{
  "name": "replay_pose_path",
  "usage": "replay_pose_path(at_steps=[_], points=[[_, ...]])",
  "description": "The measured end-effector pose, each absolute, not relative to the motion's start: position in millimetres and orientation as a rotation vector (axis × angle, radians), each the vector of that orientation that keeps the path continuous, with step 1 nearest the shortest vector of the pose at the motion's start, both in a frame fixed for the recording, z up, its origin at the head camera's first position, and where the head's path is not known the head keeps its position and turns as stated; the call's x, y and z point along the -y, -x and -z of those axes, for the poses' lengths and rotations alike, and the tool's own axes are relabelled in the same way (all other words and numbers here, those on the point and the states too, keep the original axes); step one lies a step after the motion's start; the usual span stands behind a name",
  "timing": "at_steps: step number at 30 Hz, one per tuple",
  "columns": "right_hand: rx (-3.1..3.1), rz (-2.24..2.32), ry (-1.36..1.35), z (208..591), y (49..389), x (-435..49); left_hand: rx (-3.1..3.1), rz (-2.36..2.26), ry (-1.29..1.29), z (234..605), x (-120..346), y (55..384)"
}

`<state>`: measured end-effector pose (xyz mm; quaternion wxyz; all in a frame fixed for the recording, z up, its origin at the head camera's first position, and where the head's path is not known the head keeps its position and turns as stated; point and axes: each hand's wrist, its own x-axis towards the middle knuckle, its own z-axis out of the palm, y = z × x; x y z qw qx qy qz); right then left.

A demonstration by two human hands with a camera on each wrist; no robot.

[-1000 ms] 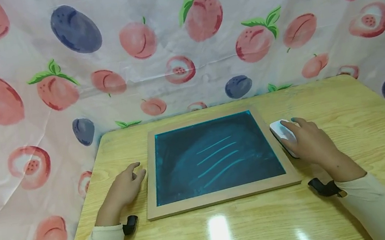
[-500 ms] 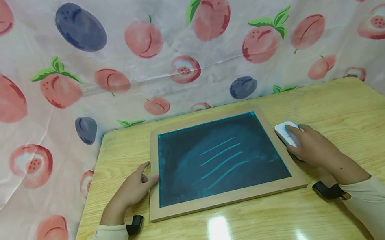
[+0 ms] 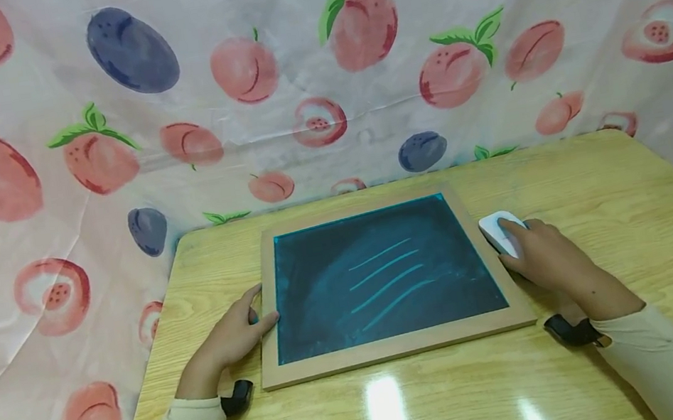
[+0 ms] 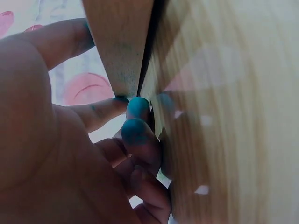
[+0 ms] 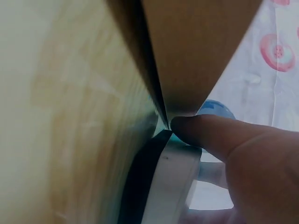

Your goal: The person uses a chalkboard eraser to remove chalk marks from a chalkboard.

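Board position: dark rectangular chalkboard (image 3: 321,284) in a pale, flat wooden frame (image 3: 401,349); lies face up on the glossy yellow wood-grain table (image 3: 465,393), between the hands.
Chalk marks: four slanting blue-green chalk lines (image 3: 388,287) right of the board's centre; faint chalk haze around them.
Left-hand grip: left hand (image 3: 231,336) holds the frame's left edge; thumb over the upper face, index fingertip against the outer side, remaining fingers curled low near the table.
Eraser grip: right hand (image 3: 546,256) grips a white block with rounded corners and a dark underside (image 3: 496,234), apparently a board eraser; block sits just beside the frame's right bar, off the writing surface.
Step in hand: judged as steadying the board while grasping the block; the marks remain unwiped.
Next move: judged to call for lifting the block clear of the frame's raised edge and setting its dark side flat on the chalk, with the left hold kept firm.
Hidden from view: most of the block's underside; part of its top, covered by the right hand.
Hard to make out: whether block and frame touch; which left fingertips press the frame, the left wrist view being dim; both forearms are cut off below.
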<state>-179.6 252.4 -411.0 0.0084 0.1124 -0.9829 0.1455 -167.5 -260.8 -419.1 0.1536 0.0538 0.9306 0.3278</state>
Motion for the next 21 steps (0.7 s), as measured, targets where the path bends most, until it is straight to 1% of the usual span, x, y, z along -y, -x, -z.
replay_pose_path(at_steps=[12,21], points=[[3.112,-0.512,-0.289,404.7,175.8,-253.8,-2.626,-0.993,-0.205,418.9,262.1,166.2],[3.072,-0.520,-0.342,390.3,170.6,-247.9,-2.634,-0.999,-0.217,419.6,263.1,167.0]])
